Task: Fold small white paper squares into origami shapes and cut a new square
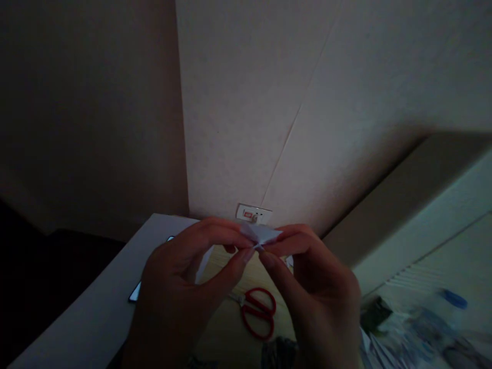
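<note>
A small piece of folded white paper point(265, 233) is held up between my two hands, in front of the wall. My left hand point(192, 282) pinches its left side between thumb and fingers. On the other side, my right hand point(311, 287) grips it the same way, and the two thumb tips almost meet at its lower edge. Below the hands, scissors with red handles point(261, 312) lie on a light wooden surface point(223, 333). Their blades are mostly hidden behind my left hand.
A white panel or tabletop point(88, 302) extends at the left, with a phone point(135, 292) partly covered by my left hand. A socket plate point(253, 212) is on the wall behind. At the lower right are plastic bags and a clear bottle with a blue cap point(455, 299).
</note>
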Motion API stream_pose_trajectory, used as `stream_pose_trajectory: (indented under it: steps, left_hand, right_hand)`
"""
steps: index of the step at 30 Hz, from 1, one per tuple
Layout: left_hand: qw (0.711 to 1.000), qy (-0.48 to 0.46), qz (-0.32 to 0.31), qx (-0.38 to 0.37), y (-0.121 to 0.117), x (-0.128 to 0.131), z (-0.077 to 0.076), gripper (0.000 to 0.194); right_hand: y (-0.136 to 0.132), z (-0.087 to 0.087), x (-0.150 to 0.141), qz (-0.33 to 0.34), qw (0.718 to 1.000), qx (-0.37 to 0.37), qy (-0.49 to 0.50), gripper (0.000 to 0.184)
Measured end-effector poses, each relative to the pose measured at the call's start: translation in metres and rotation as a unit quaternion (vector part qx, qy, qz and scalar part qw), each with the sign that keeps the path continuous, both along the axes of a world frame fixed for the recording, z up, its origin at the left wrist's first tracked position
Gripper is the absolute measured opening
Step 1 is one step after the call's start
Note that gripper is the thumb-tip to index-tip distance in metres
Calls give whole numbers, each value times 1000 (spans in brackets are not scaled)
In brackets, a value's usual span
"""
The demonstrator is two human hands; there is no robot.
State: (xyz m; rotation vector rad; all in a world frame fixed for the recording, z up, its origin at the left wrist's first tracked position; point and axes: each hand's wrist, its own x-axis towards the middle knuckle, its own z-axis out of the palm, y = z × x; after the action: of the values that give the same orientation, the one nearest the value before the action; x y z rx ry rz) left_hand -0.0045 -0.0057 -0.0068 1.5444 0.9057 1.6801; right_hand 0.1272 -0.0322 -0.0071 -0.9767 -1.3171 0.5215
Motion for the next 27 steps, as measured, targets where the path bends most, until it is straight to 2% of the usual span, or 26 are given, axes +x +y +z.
stream_pose_trajectory:
  steps: [5,13,19,27]
  left_hand:
    - [999,12,-29,-21,-1,-3,-1,28]
    - [1000,-18,-11,-6,0,2,-1,27]
    - [996,-37,-30,-70,0,3,0,18]
    - [986,-25,-92,-134,2,-1,3,30]
  right_hand:
    - [-1,-2,-2,8,1000,15,22,16]
    - [1,-1,-2,11,1000,2,17,14]
    - [4,-4,-7,7,999,-13,34,10]
    - [5,-4,-6,2,997,-10,70,22]
